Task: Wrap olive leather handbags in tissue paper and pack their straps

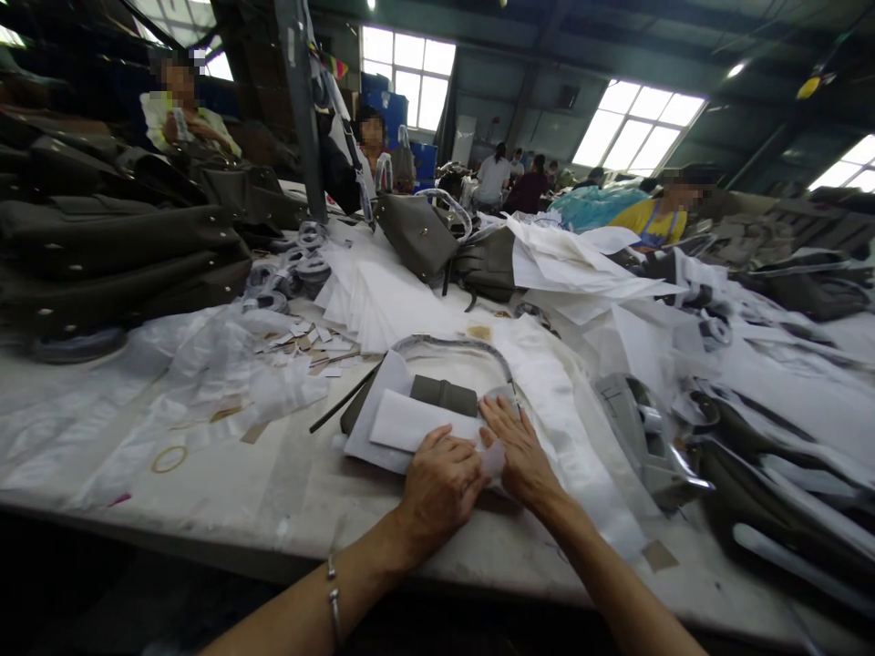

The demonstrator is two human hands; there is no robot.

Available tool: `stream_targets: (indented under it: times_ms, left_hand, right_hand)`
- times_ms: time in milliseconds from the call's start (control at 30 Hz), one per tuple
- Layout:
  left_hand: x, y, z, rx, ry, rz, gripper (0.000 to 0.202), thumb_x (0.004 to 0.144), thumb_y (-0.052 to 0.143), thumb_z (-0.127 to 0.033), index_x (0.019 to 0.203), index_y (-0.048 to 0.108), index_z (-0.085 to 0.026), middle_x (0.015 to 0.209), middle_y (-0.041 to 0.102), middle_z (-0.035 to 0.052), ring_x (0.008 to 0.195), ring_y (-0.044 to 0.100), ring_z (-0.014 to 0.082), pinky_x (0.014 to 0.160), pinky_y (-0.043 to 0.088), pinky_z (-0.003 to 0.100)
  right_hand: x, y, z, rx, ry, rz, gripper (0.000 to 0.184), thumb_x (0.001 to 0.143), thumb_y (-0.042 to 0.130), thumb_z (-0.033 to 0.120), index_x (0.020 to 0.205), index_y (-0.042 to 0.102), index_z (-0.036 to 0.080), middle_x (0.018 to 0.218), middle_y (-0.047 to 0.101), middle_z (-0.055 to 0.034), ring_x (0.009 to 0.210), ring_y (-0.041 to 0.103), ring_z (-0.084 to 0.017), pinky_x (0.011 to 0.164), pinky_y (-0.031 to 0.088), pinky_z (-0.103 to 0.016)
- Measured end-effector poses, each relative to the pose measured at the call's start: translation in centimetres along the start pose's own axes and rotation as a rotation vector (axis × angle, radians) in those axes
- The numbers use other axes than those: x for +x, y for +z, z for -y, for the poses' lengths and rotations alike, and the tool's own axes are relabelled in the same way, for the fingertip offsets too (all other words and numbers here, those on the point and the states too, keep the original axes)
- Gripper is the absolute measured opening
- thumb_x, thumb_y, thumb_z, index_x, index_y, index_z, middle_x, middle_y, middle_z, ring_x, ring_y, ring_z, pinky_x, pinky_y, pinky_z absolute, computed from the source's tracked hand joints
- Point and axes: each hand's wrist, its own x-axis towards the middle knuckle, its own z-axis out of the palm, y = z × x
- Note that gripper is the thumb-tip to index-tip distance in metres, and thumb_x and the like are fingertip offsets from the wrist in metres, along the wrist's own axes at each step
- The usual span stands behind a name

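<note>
A grey-green handbag (443,394) lies flat on the white table (225,492) in front of me, partly wrapped in white paper (410,421), its wrapped handle (451,344) arching behind it. My left hand (441,485) rests on the paper's near edge with fingers curled, pinching it. My right hand (518,448) lies beside it, fingers stretched flat on the bag's right end and the paper.
Stacked dark bags (116,246) fill the left. Clear plastic sheets (205,364), paper scraps, and a rubber band (169,458) lie near left. White paper stacks (383,292), another bag (416,235) and dark bags (772,492) on the right. Several people work behind.
</note>
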Motion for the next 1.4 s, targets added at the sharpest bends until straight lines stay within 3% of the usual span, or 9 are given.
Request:
stream_targets:
  times_ms: [133,300,433,600,700,833,1033,1267,1400]
  left_hand:
    - [0.0,0.2,0.1,0.007,-0.014,0.006,0.016,0.087,0.057,-0.016,0.099,0.066,-0.022,0.096,0.073,0.0033,0.094,0.067,0.0186,0.105,0.041,0.045]
    - [-0.2,0.0,0.2,-0.004,0.033,-0.004,0.02,0.09,0.05,-0.014,0.096,0.067,-0.022,0.097,0.073,0.0045,0.1,0.066,0.0195,0.106,0.04,0.045]
    - [-0.2,0.0,0.2,0.024,0.012,0.014,0.02,0.09,0.049,-0.014,0.099,0.066,-0.022,0.097,0.072,0.0038,0.098,0.066,0.0189,0.106,0.04,0.045]
    - [0.3,0.0,-0.1,0.024,-0.043,0.029,0.014,0.089,0.052,-0.014,0.095,0.063,-0.021,0.09,0.07,0.0026,0.09,0.065,0.0189,0.105,0.04,0.045]
    - [0.7,-0.1,-0.4,0.071,-0.055,0.026,0.01,0.091,0.051,-0.016,0.091,0.061,-0.019,0.084,0.068,0.0038,0.085,0.065,0.0199,0.103,0.042,0.046]
    - [1.1,-0.3,-0.9,0.102,-0.103,0.029,0.013,0.094,0.054,-0.023,0.082,0.054,-0.019,0.075,0.063,0.0011,0.075,0.063,0.0187,0.102,0.042,0.047]
    - [1.2,-0.2,-1.1,0.047,-0.17,-0.037,0.025,0.085,0.068,-0.021,0.098,0.047,-0.021,0.08,0.066,-0.0013,0.076,0.065,0.0199,0.1,0.044,0.048]
    - [1.3,-0.1,-1.4,0.053,-0.16,-0.06,0.027,0.084,0.063,-0.012,0.102,0.044,-0.021,0.082,0.067,-0.001,0.08,0.066,0.0208,0.098,0.045,0.047]
    - [1.2,0.0,-1.3,0.111,-0.124,-0.057,0.018,0.088,0.057,-0.012,0.1,0.047,-0.02,0.079,0.065,-0.0016,0.074,0.064,0.0181,0.099,0.045,0.046]
  right_hand:
    - [-0.6,1.1,-1.1,0.071,0.006,-0.034,0.044,0.1,0.036,0.029,0.139,0.051,0.017,0.144,0.052,-0.0129,0.142,0.035,-0.029,0.114,0.024,-0.062]
    - [-1.9,-1.9,0.7,0.275,-0.13,-0.292,0.032,0.096,0.043,0.019,0.117,0.067,0.023,0.12,0.07,-0.0073,0.123,0.059,-0.024,0.117,0.029,-0.054]
    - [-4.0,-4.7,1.8,0.429,-0.162,-0.06,0.046,0.085,0.043,0.008,0.124,0.062,0.024,0.12,0.07,-0.0045,0.119,0.061,-0.021,0.11,0.044,-0.044]
    - [-3.8,-6.9,3.1,0.474,0.042,0.138,0.041,0.08,0.065,0.022,0.121,0.064,0.023,0.118,0.07,-0.0054,0.109,0.066,-0.024,0.099,0.051,-0.04]
    - [-2.9,-6.8,3.7,0.465,0.079,0.112,0.015,0.089,0.057,0.028,0.096,0.071,0.025,0.093,0.075,-0.0015,0.088,0.069,-0.021,0.084,0.054,-0.033]
    - [-2.7,-5.6,3.7,0.336,0.116,0.008,0.021,0.094,0.05,0.031,0.083,0.066,0.023,0.072,0.068,-0.001,0.068,0.065,-0.019,0.067,0.05,-0.03]
    - [-2.3,-4.2,2.7,0.472,0.208,-0.142,0.023,0.084,0.059,0.031,0.102,0.068,0.02,0.085,0.072,-0.0043,0.077,0.067,-0.021,0.077,0.052,-0.034]
    - [-0.7,-3.6,1.9,0.54,0.279,-0.035,0.014,0.078,0.063,0.028,0.065,0.063,0.022,0.096,0.068,-0.0059,0.092,0.065,-0.021,0.083,0.049,-0.033]
    - [-0.4,-3.4,1.9,0.506,0.297,-0.013,0.012,0.075,0.063,0.025,0.064,0.06,0.021,0.08,0.06,-0.0026,0.072,0.058,-0.018,0.069,0.046,-0.031]
